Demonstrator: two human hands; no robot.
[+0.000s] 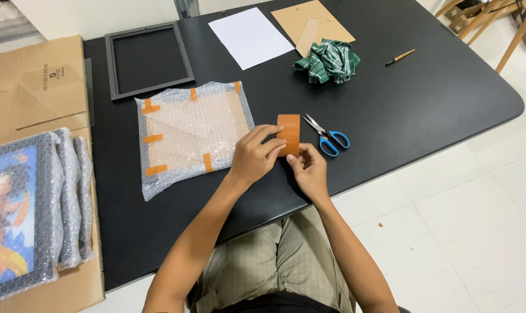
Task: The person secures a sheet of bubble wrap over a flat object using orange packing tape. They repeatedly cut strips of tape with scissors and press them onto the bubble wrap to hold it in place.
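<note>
**Both hands on the roll of orange tape**

We hold a roll of orange tape [288,135] upright between our two hands, just above the near edge of the black worktop [425,98]. Our left hand [252,156] wraps its grip onto the roll from the side, fingers clamped on its face; our right hand [309,169] pinches the roll's lower edge from below, its grip closed on the tape.

Just beside the grip, on the right hand's side, lie blue-handled scissors [328,136]. On the left hand's side, touching that hand, lies a flat bubble-wrapped parcel [187,130] fastened with orange strips. Beyond the grip sit a crumpled green cloth [328,61], a white sheet [249,37] and a brown card [312,21]. An empty black frame [149,59] lies past the parcel. Well apart, on the far left, a bubble-wrapped picture [19,214] rests on cardboard [37,81].
</note>
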